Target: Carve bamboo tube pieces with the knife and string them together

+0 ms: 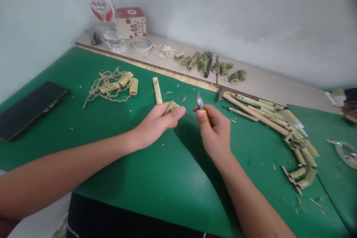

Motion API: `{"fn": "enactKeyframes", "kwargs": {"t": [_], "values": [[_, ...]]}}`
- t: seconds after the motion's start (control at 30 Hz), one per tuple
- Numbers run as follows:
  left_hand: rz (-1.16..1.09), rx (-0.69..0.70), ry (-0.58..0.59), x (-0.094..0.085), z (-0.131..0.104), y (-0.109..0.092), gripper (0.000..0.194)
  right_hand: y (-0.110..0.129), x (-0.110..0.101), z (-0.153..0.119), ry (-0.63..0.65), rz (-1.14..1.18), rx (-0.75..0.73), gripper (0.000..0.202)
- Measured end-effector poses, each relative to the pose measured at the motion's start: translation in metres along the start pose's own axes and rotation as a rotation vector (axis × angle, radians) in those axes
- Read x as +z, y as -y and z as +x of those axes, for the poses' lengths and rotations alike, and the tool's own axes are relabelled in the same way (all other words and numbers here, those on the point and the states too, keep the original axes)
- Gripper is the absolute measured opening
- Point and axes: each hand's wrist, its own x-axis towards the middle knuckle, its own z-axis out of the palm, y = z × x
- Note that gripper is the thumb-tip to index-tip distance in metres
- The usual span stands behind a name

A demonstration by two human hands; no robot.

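Observation:
My left hand [164, 121] is closed around a short green bamboo piece [172, 107], over the middle of the green table. To its right, my right hand [213, 122] grips a utility knife [200, 101] with a yellow part, its blade pointing up and away from me. Knife and bamboo piece are apart. Just beyond my left hand lies a pale bamboo stick with a smiley face [156, 88]. Thin bamboo shavings [184, 98] are scattered past the hands.
A black phone [30, 108] and twine [104, 85] with bamboo tubes lie left. A hammer [256, 115] and joined bamboo pieces [306, 156] lie right. Along the back ledge stand a water bottle [111, 33], a box [132, 24] and cut bamboo rings [202, 66].

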Motion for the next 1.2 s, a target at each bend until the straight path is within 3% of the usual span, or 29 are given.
{"fn": "enactKeyframes", "kwargs": {"t": [0.1,0.27,0.57,0.8,0.93,1.03,1.2], "values": [[-0.131,-0.013,0.009,-0.002,-0.002,-0.004,0.048,-0.005,-0.006,0.008,-0.079,0.17,0.094,0.046],[-0.198,0.016,-0.071,-0.004,-0.001,-0.006,0.037,-0.01,-0.011,0.016,-0.037,0.495,0.275,0.043],[-0.206,0.081,-0.146,-0.004,0.001,-0.002,0.03,-0.013,-0.016,0.022,0.06,0.778,0.386,0.043],[-0.146,0.093,-0.174,-0.005,0.0,-0.002,0.039,-0.011,-0.015,0.019,0.112,0.926,0.448,0.039],[-0.208,0.115,-0.201,-0.004,0.0,-0.003,0.032,-0.011,-0.015,0.019,0.13,1.041,0.484,0.039],[-0.315,0.123,-0.167,-0.004,-0.001,-0.006,0.031,-0.012,-0.015,0.02,0.141,1.119,0.512,0.036],[-0.523,0.021,-0.04,-0.007,-0.003,-0.011,0.026,-0.012,-0.015,0.021,0.127,1.189,0.53,0.03]]}}
